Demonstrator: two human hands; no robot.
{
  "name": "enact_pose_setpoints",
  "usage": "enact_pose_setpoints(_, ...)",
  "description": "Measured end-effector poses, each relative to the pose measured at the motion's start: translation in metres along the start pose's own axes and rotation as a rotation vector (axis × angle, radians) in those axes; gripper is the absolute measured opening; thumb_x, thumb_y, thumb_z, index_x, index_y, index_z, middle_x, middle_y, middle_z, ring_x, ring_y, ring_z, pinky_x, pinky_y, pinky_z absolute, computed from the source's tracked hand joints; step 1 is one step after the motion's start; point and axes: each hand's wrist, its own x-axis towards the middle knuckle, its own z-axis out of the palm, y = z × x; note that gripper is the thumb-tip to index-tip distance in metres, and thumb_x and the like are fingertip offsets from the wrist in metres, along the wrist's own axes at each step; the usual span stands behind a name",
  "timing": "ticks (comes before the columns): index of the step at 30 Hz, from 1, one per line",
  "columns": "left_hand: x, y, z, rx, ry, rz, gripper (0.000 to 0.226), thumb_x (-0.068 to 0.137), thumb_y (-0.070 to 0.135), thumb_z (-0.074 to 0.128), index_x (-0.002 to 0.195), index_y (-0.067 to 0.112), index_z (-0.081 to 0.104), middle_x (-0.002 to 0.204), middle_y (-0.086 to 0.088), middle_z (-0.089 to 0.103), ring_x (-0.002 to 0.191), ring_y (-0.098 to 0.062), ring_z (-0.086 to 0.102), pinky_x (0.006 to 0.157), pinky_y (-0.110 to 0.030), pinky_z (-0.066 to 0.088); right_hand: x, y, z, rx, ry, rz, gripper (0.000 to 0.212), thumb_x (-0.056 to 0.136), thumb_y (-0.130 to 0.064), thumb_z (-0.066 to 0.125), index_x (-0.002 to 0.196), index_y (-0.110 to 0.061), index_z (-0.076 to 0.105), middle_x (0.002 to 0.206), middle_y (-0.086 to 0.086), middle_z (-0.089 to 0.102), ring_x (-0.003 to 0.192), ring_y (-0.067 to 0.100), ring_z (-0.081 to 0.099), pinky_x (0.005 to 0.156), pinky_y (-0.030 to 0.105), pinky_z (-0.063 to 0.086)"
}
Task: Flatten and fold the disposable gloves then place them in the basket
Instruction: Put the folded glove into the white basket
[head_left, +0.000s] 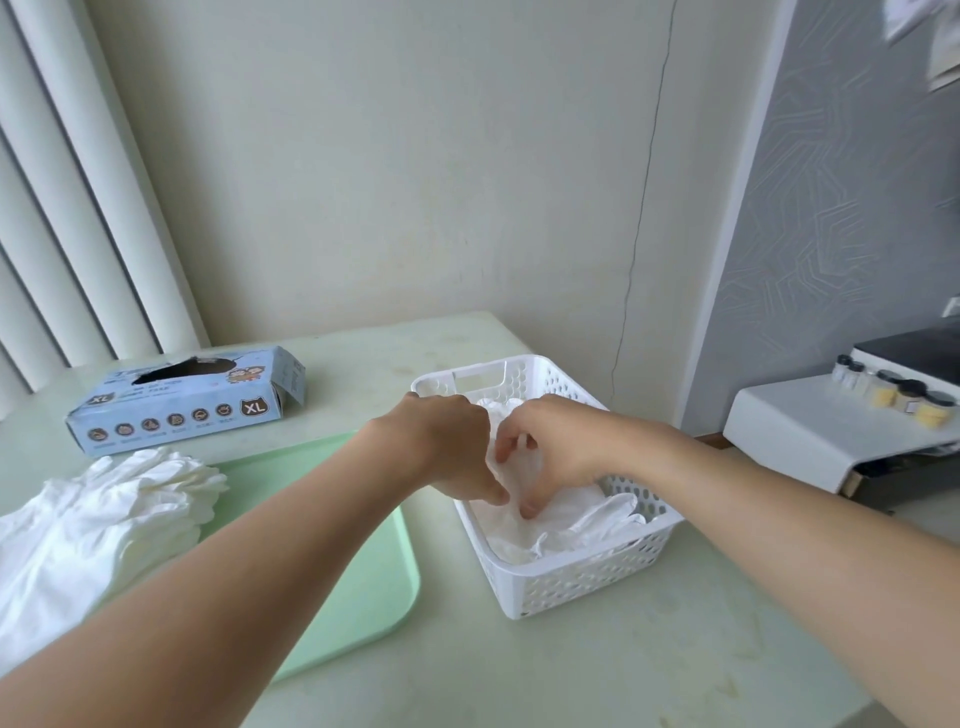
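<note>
A white perforated basket (582, 577) stands on the pale table at centre right, with white disposable gloves (587, 519) lying inside it. Both my hands reach into the basket from above. My left hand (452, 447) and my right hand (556, 447) have curled fingers that pinch a folded white glove (511, 467) between them, low inside the basket. On the left, a pile of loose white gloves (98, 525) lies on a light green tray (363, 561).
A blue glove box (187, 410) marked XL lies at the back left of the table. To the right stands a white shelf (821, 431) with several small jars (904, 395). The wall is close behind the basket.
</note>
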Motion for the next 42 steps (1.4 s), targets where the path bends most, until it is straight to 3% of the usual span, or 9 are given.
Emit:
enact_pose_setpoints(4, 0.002, 0.000, -0.001, -0.033, -0.006, -0.008, 0.057, 0.082, 0.069, 0.063, 0.115, 0.023, 0.066, 0.094, 0.006, 0.060, 0.100, -0.022, 0.061, 0.088, -0.034, 0.043, 0.006, 0.005, 0.001, -0.007, -0.070, 0.026, 0.118, 0.039, -0.051, 0.095, 0.140, -0.057, 0.034, 0.136, -0.008, 0.048, 0.128, 0.016, 0.046, 0.097, 0.043, 0.054)
enact_pose_setpoints(10, 0.002, -0.002, -0.001, -0.122, 0.054, 0.048, 0.057, 0.085, 0.066, 0.063, 0.134, 0.039, 0.053, 0.103, 0.014, 0.060, 0.109, -0.017, 0.055, 0.092, -0.034, 0.038, 0.004, 0.009, 0.007, 0.122, -0.073, -0.027, 0.115, 0.048, -0.032, 0.101, 0.138, -0.049, 0.032, 0.142, -0.018, 0.047, 0.129, 0.011, 0.050, 0.107, 0.033, 0.046)
enact_pose_setpoints(13, 0.007, -0.001, 0.002, -0.111, -0.045, 0.052, 0.063, 0.087, 0.073, 0.055, 0.142, 0.042, 0.049, 0.127, 0.012, 0.062, 0.127, -0.018, 0.052, 0.108, -0.038, 0.034, -0.002, 0.012, 0.001, 0.163, -0.053, 0.015, 0.139, 0.052, -0.033, 0.101, 0.156, -0.048, 0.010, 0.157, -0.022, 0.032, 0.140, 0.007, 0.037, 0.111, 0.027, 0.037)
enact_pose_setpoints(19, 0.018, 0.001, 0.004, 0.021, -0.016, 0.009, 0.058, 0.088, 0.078, 0.048, 0.090, 0.021, 0.062, 0.085, 0.005, 0.057, 0.101, -0.023, 0.060, 0.091, -0.041, 0.033, -0.009, 0.007, -0.011, -0.034, 0.076, 0.057, 0.102, 0.055, -0.049, 0.096, 0.144, -0.029, 0.049, 0.144, -0.010, 0.050, 0.132, 0.015, 0.047, 0.106, 0.039, 0.045)
enact_pose_setpoints(22, 0.019, 0.004, 0.003, 0.048, -0.017, -0.007, 0.054, 0.083, 0.075, 0.059, 0.098, 0.024, 0.062, 0.089, 0.004, 0.057, 0.102, -0.025, 0.060, 0.089, -0.040, 0.035, -0.008, 0.006, -0.001, -0.046, -0.134, 0.077, 0.104, 0.057, -0.053, 0.093, 0.145, -0.034, 0.041, 0.137, -0.009, 0.056, 0.124, 0.020, 0.057, 0.098, 0.043, 0.054)
enact_pose_setpoints(27, 0.019, 0.001, 0.004, -0.011, -0.068, 0.000, 0.058, 0.083, 0.073, 0.061, 0.111, 0.022, 0.064, 0.105, 0.003, 0.064, 0.107, -0.025, 0.060, 0.094, -0.041, 0.040, -0.011, 0.003, 0.006, 0.071, -0.243, 0.079, 0.113, 0.051, -0.060, 0.088, 0.132, -0.077, 0.012, 0.152, -0.020, 0.039, 0.131, 0.021, 0.052, 0.097, 0.049, 0.053)
enact_pose_setpoints(34, -0.015, -0.040, 0.005, -0.401, 0.254, 0.081, 0.028, 0.094, 0.051, 0.062, 0.116, 0.034, 0.066, 0.106, 0.014, 0.070, 0.107, -0.016, 0.064, 0.096, -0.038, 0.050, -0.030, -0.038, -0.043, -0.179, 0.010, 0.107, 0.089, 0.083, -0.044, 0.079, 0.155, -0.038, 0.028, 0.158, -0.010, 0.038, 0.137, 0.019, 0.047, 0.108, 0.037, 0.043)
enact_pose_setpoints(38, -0.061, -0.079, 0.019, -0.584, 0.575, 0.140, 0.014, 0.097, 0.026, 0.062, 0.106, 0.028, 0.073, 0.103, 0.015, 0.074, 0.102, -0.005, 0.067, 0.093, -0.031, 0.051, -0.046, -0.099, -0.042, -0.060, 0.431, -0.038, 0.035, 0.091, -0.045, 0.067, 0.125, -0.037, 0.061, 0.116, -0.012, 0.066, 0.104, 0.017, 0.064, 0.091, 0.037, 0.052)
enact_pose_setpoints(42, -0.104, -0.134, 0.047, -0.611, 0.687, 0.036, 0.022, 0.091, 0.025, 0.056, 0.104, 0.024, 0.074, 0.101, 0.014, 0.074, 0.099, -0.004, 0.067, 0.091, -0.030, 0.052, -0.038, -0.171, -0.008, 0.027, 0.393, -0.230, 0.016, 0.093, -0.041, 0.064, 0.107, -0.035, 0.068, 0.096, -0.011, 0.069, 0.086, 0.016, 0.066, 0.082, 0.034, 0.053)
